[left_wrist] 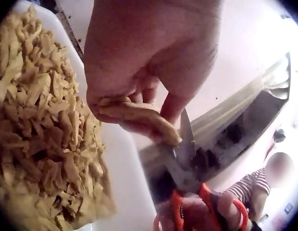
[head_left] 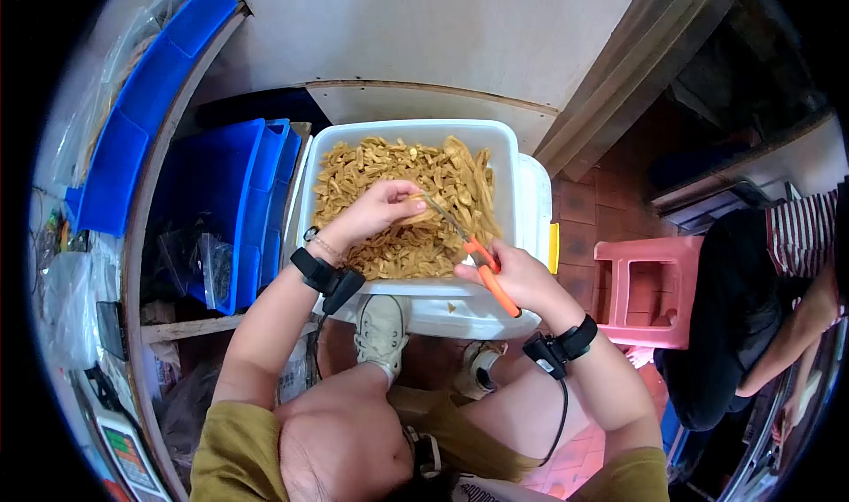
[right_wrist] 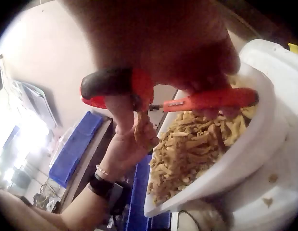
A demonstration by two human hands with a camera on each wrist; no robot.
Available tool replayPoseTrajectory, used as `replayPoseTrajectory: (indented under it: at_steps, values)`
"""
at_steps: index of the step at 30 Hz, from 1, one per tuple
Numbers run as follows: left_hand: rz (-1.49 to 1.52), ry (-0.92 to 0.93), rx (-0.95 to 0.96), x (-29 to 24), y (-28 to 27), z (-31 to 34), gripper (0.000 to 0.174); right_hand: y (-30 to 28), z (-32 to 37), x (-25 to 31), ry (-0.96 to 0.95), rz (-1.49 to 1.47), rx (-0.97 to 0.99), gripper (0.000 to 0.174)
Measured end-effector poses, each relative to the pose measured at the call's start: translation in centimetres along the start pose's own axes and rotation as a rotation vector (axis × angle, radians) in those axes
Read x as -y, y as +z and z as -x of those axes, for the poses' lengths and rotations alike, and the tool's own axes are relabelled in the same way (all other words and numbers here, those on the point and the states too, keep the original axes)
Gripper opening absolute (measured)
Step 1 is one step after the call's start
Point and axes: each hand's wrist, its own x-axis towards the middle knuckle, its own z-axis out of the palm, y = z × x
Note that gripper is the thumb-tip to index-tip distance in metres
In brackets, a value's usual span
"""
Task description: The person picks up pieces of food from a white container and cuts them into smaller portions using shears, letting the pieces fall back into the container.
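Observation:
Over a white plastic bin [head_left: 416, 127] full of cut yellow-brown pieces [head_left: 367, 161], my left hand [head_left: 382, 210] pinches a limp yellow-brown strip [left_wrist: 149, 118] between thumb and fingers. Its free end hangs out toward the scissors. My right hand [head_left: 523, 281] grips orange-handled scissors [head_left: 495, 290], fingers round the handles and blades pointing at the left hand. In the left wrist view the metal blades [left_wrist: 187, 144] stand right at the strip's free end. Longer uncut strips [head_left: 469, 179] lie along the bin's right side.
A white lid [head_left: 534, 192] lies under the bin, with a yellow latch [head_left: 554, 247] at the right. Blue bins [head_left: 212, 201] stand on the left shelf. A pink stool [head_left: 650, 290] and another person in a striped top [head_left: 800, 237] are at the right.

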Motion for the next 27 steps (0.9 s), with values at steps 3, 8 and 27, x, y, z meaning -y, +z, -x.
replayPoseTrajectory:
  at_steps: [3, 8, 27]
  values:
    - [-0.109, -0.006, 0.019, -0.1, 0.4, -0.2, 0.021, -0.2, 0.1, 0.3, -0.040, -0.004, -0.061, 0.072]
    - [-0.114, 0.027, -0.021, -1.2, 0.8, 0.5, 0.019, 0.2, 0.5, 0.7, -0.068, -0.040, -0.117, 0.063]
    - [-0.353, 0.111, -0.109, -1.0, 2.3, 0.6, 0.025, 0.4, -0.1, 0.6, 0.045, -0.043, -0.040, 0.070]
